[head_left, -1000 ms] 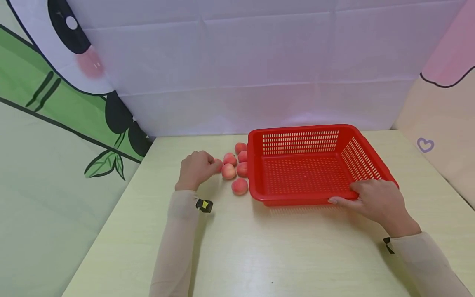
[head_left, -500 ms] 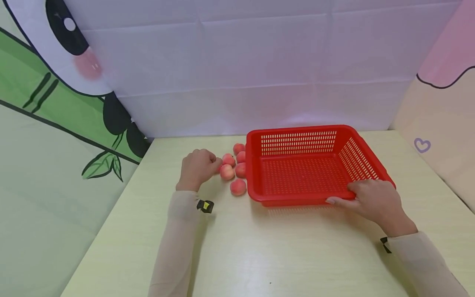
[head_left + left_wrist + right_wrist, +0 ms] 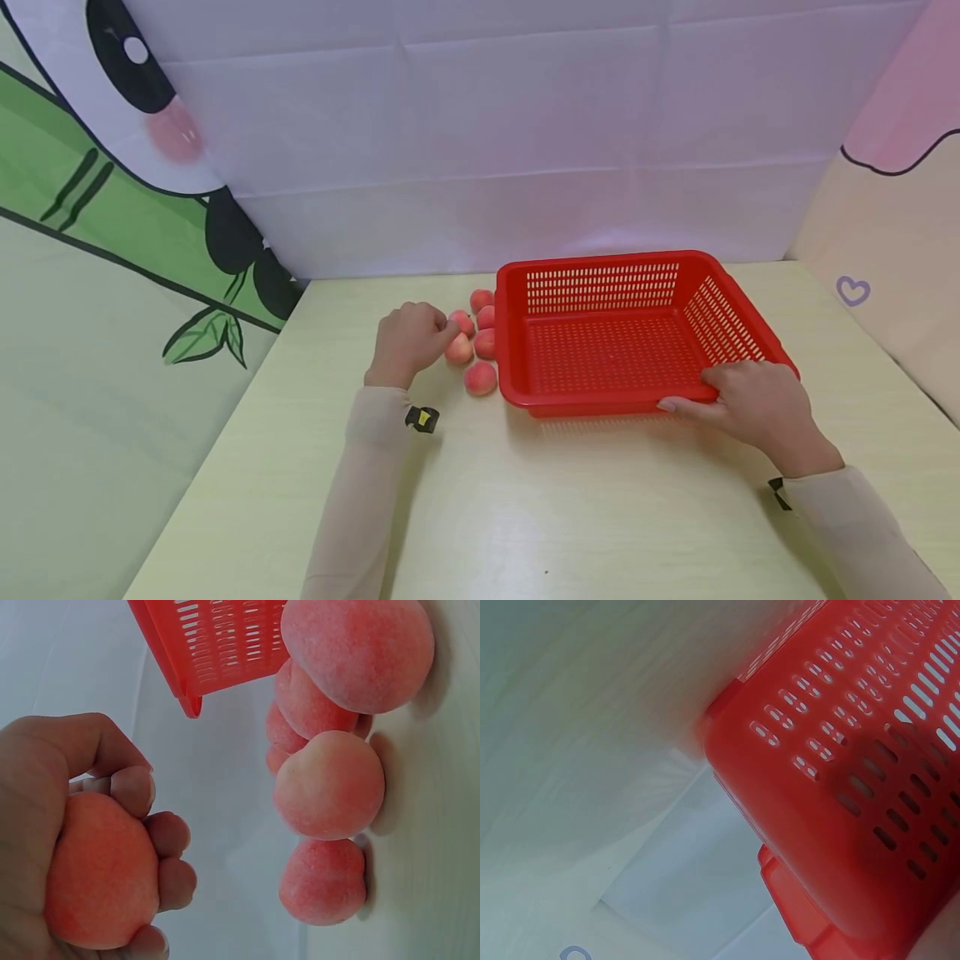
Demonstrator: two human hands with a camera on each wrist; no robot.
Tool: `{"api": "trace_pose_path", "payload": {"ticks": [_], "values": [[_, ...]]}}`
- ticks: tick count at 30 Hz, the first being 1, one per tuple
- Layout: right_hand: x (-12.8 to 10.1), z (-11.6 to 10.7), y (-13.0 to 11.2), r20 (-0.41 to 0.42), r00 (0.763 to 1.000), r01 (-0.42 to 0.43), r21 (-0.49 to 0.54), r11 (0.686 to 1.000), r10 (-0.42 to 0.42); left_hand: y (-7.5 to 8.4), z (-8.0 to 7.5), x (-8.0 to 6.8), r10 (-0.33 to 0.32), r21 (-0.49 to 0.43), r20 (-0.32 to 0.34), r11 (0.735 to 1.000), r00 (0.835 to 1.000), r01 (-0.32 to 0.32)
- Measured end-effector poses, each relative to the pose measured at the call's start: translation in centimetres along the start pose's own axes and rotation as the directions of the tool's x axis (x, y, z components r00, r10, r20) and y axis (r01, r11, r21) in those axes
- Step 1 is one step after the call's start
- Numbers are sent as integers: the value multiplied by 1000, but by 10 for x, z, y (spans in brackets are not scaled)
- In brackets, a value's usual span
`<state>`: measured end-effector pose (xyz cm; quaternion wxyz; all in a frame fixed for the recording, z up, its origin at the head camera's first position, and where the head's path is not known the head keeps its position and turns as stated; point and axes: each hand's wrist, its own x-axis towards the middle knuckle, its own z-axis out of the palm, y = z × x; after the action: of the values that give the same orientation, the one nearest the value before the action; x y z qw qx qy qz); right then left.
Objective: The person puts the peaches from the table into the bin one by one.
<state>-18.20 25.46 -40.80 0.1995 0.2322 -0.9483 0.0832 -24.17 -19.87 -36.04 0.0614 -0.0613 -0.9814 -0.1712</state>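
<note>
In the left wrist view my left hand (image 3: 105,772) curls its fingers round a peach (image 3: 103,874). In the head view, the back of that left hand (image 3: 411,340) hides the held peach; it is just left of several other peaches. Those include a front peach (image 3: 480,377) and a paler peach (image 3: 459,349), all beside the left wall of a red plastic basket (image 3: 611,410). My right hand (image 3: 765,412) grips the basket's front right rim, thumb over the near edge. In the right wrist view the slotted basket wall (image 3: 795,787) fills much of the picture.
The basket stands on a pale wooden table (image 3: 585,508), with no fruit visible inside. Behind the table hangs a pale cloth backdrop (image 3: 487,125); a printed wall (image 3: 97,333) borders the left side.
My left hand has shifted slightly right, and the peach visible by its thumb earlier is now hidden in the head view. My right hand keeps its grip on the basket.
</note>
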Motion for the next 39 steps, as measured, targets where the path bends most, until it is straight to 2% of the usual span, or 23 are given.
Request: {"api": "trace_pose_path", "payload": {"ticks": [6,28,39], "values": [[0,1,0,-7,1000,6,-1,1000,-6,3,2,1,21,3,-10,1000,1000,-21],[0,0,0,26,1000,-3,-12,1000,3,29,-11,-6,82,31,-35,996,996,-81],[0,1,0,2,1000,3,-5,1000,-3,44,-17,-11,121,61,-49,991,991,-118]]}}
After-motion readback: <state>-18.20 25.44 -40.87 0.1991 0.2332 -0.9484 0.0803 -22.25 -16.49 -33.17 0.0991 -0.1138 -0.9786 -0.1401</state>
